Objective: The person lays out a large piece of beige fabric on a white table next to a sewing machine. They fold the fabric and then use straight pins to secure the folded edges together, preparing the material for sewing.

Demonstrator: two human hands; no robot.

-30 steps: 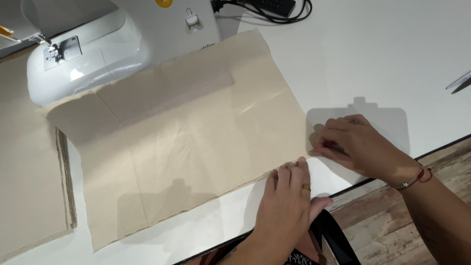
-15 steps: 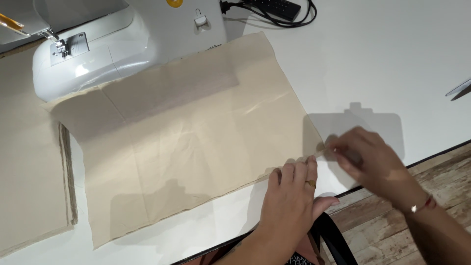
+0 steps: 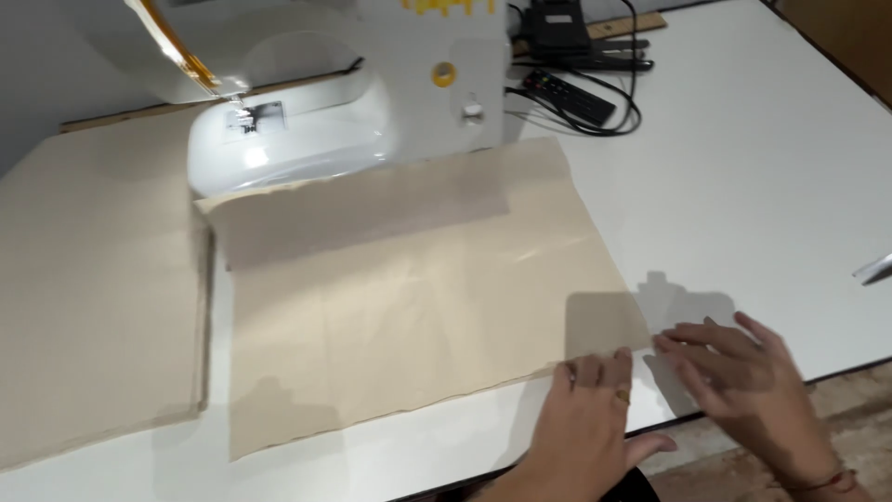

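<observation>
- One beige fabric piece is spread flat mid-frame on the white table, its top edge laid against the white sewing machine at upper left.
- The left hand is pressed flat, fingers together, on the fabric's lower right corner; nothing is gripped.
- The right hand is spread wide on the table just beside that corner, a bit blurred.
- A second beige stack is seen at left.
- One black pedal with cables is parked at the top.
</observation>
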